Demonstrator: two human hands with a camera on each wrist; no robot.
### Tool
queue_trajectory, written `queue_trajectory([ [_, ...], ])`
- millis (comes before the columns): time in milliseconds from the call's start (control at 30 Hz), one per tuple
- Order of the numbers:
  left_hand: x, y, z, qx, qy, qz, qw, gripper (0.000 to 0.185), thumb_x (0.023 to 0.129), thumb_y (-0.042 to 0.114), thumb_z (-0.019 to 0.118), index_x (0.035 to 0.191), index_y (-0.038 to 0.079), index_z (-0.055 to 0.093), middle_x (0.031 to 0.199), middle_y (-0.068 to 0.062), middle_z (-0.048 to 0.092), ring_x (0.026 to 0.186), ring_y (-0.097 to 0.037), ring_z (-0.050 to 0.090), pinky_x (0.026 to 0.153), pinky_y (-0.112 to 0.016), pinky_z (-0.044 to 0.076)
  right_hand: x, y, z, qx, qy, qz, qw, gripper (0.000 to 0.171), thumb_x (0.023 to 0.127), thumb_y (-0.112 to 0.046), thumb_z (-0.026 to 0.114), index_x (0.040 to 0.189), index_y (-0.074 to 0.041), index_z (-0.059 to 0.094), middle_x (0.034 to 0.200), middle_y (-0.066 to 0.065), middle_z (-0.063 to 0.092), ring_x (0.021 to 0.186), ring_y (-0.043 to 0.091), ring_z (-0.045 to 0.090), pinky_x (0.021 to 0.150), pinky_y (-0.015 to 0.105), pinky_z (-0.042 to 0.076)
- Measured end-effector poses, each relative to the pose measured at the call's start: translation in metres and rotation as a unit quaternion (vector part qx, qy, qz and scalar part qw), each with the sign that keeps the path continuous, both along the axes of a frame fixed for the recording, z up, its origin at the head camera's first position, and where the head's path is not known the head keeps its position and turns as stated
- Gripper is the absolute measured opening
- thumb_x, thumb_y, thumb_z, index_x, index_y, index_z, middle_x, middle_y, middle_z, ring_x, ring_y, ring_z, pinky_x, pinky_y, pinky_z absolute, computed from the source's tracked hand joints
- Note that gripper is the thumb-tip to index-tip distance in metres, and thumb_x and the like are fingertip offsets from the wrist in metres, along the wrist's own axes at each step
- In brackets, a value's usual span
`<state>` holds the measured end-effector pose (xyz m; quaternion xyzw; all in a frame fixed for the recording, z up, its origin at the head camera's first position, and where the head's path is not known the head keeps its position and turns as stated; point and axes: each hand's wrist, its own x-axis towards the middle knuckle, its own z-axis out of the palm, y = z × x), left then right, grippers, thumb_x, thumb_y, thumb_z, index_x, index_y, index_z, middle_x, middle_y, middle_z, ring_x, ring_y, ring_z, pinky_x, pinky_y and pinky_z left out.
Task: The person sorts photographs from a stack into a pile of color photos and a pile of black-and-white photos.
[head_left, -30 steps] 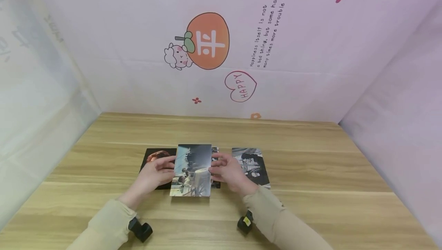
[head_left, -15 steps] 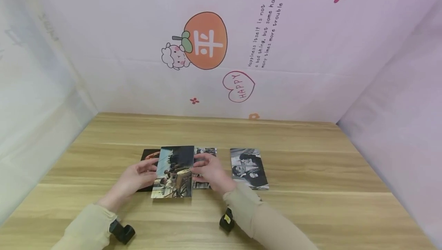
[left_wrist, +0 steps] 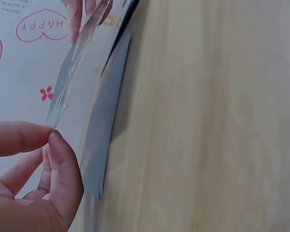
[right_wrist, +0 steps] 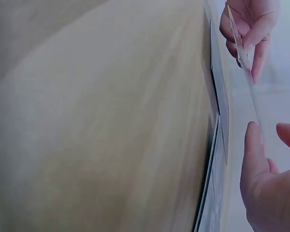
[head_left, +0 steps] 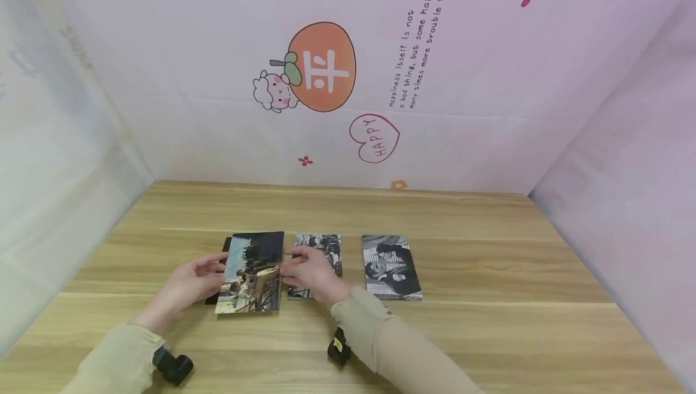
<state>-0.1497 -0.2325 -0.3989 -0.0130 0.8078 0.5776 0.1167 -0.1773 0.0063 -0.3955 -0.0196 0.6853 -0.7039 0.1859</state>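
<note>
Pinching a photo point(head_left: 251, 274) by its left edge is the left hand point(head_left: 187, 288); the right hand point(head_left: 312, 274), fingers parted, is touching its right.

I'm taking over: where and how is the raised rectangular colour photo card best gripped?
Probably pinch the colour photo card at its near short edge, from the camera side: it's thin, held above the wooden table, and the left hand and right hand occupy its long edges.
</note>
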Motion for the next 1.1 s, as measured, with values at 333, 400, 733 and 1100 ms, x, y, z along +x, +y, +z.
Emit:
queue_trajectory([
  [333, -0.008, -0.012, -0.006, -0.018, 0.006, 0.009, 0.9998, 0.06, 0.088, -0.002, 0.057, 0.139, -0.014, 0.029, 0.128, -0.036, 0.044, 0.089, -0.005, 0.06, 0.082, -0.022, 0.056, 0.003, -0.01, 0.001, 0.031, 0.018, 0.021, 0.999, 0.048, 0.084, 0.009, 0.06, 0.131, 0.006, 0.048, 0.116, 0.022, 0.063, 0.104, 0.032, 0.064, 0.09, 0.036, 0.055],
  [400, -0.009, -0.014, -0.005, -0.023, 0.009, 0.01, 0.9996, 0.059, 0.088, -0.001, 0.058, 0.138, -0.014, 0.03, 0.127, -0.036, 0.045, 0.086, -0.003, 0.059, 0.079, -0.02, 0.056, 0.002, -0.012, -0.001, 0.025, 0.016, 0.025, 0.999, 0.048, 0.085, 0.009, 0.059, 0.131, 0.007, 0.047, 0.116, 0.024, 0.063, 0.105, 0.033, 0.063, 0.091, 0.037, 0.054],
  [733, -0.013, -0.013, 0.003, -0.094, 0.024, 0.015, 0.9952, 0.056, 0.087, 0.0, 0.058, 0.135, -0.014, 0.036, 0.126, -0.036, 0.048, 0.093, -0.013, 0.061, 0.076, -0.018, 0.055, -0.002, -0.022, -0.007, 0.044, 0.017, 0.024, 0.999, 0.046, 0.086, 0.004, 0.059, 0.13, 0.008, 0.049, 0.114, 0.024, 0.063, 0.103, 0.029, 0.064, 0.089, 0.034, 0.055],
  [1100, -0.018, -0.016, 0.002, -0.123, 0.04, 0.006, 0.9915, 0.054, 0.085, -0.003, 0.056, 0.134, -0.015, 0.038, 0.122, -0.037, 0.051, 0.095, -0.022, 0.061, 0.072, -0.018, 0.055, -0.004, -0.025, -0.008, 0.038, 0.004, 0.033, 0.999, 0.047, 0.087, 0.003, 0.058, 0.133, 0.007, 0.047, 0.119, 0.024, 0.061, 0.109, 0.031, 0.061, 0.094, 0.036, 0.053],
])
